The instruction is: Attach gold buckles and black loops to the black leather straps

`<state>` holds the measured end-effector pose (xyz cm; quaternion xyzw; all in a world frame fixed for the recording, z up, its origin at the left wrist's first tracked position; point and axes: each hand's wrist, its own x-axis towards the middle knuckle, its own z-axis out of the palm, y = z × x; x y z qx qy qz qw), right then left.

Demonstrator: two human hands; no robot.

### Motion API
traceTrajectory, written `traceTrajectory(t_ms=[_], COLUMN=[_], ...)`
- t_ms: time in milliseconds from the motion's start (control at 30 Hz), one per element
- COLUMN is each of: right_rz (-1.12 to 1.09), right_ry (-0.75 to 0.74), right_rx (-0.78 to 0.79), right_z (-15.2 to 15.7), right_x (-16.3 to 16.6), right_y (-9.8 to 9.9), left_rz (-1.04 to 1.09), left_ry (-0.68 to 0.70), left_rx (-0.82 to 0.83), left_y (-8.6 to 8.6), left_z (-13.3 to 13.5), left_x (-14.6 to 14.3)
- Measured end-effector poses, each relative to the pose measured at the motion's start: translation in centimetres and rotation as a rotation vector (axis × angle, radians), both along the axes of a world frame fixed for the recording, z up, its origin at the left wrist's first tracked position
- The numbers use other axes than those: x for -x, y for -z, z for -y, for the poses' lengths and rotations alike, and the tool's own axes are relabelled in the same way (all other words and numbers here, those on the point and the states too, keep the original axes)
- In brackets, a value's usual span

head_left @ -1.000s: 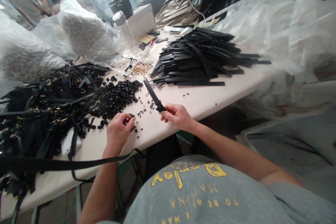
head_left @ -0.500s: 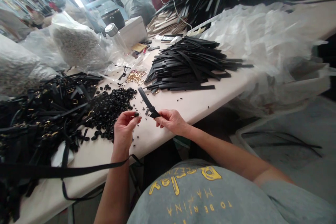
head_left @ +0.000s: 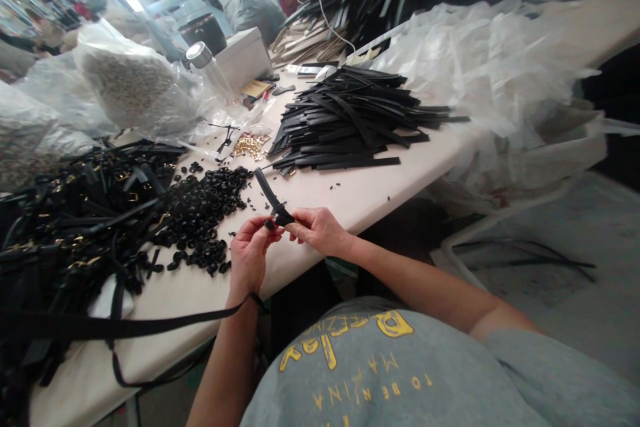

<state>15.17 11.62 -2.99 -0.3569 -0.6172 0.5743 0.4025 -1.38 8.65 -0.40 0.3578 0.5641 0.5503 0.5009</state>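
Observation:
My right hand (head_left: 317, 230) pinches the near end of a short black strap (head_left: 267, 192) that slants up and away over the white table (head_left: 350, 193). My left hand (head_left: 250, 253) is closed in a pinch on a small black piece (head_left: 270, 225) and holds it right against the strap's end, fingertips of both hands almost touching. A heap of small black loops (head_left: 205, 203) lies just left of the hands. A long black strap (head_left: 150, 323) runs across my left wrist.
A stack of flat black strips (head_left: 345, 123) lies behind the hands. Finished black straps with gold buckles (head_left: 65, 220) pile at the left. Gold buckles (head_left: 249, 145), plastic bags (head_left: 130, 83), a bottle (head_left: 207, 67) and a white box (head_left: 245, 57) stand farther back. Clear plastic sheeting (head_left: 490, 73) covers the right.
My left hand lifted from the table with a small black piece and moved right, meeting the strap end held by my right hand. The view shifted slightly right.

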Motion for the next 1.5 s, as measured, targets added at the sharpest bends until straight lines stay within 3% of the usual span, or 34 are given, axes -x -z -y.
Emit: traceTrajectory(t_ms=[233, 667, 800, 900, 1000, 1100, 1300, 1500], right_rz=[0.055, 0.178, 0.221, 0.122, 0.039, 0.007, 0.071, 0.074], right_ry=[0.015, 0.036, 0.193, 0.189, 0.184, 0.174, 0.075, 0.079], right_rx=[-0.071, -0.15, -0.079, 0.017, 0.054, 0.028, -0.098, -0.104], right_z=[0.0, 0.3, -0.1, -1.2, -2.1, -2.3, -1.6, -1.4], right_x=[0.0, 0.1, 1.5, 1.7, 0.6, -0.6, -0.8, -0.8], right_y=[0.3, -0.3, -0.8, -0.8, -0.5, -0.2, 0.1, 0.1], left_rz=[0.042, 0.018, 0.072, 0.054, -0.174, -0.45, -0.74, -1.186], left_ry=[0.015, -0.021, -0.127, -0.218, -0.171, -0.128, -0.242, -0.038], left_rx=[-0.035, -0.055, -0.151, -0.222, -0.249, -0.227, -0.08, -0.087], left_y=[1.1, 0.9, 0.9, 0.1, -0.7, -0.9, -0.1, -0.5], left_z=[0.0, -0.2, -2.4, -4.0, -3.6, -1.6, 2.2, 3.0], left_x=[-0.3, -0.8, -2.2, -2.4, -0.7, 2.6, 9.2, 9.9])
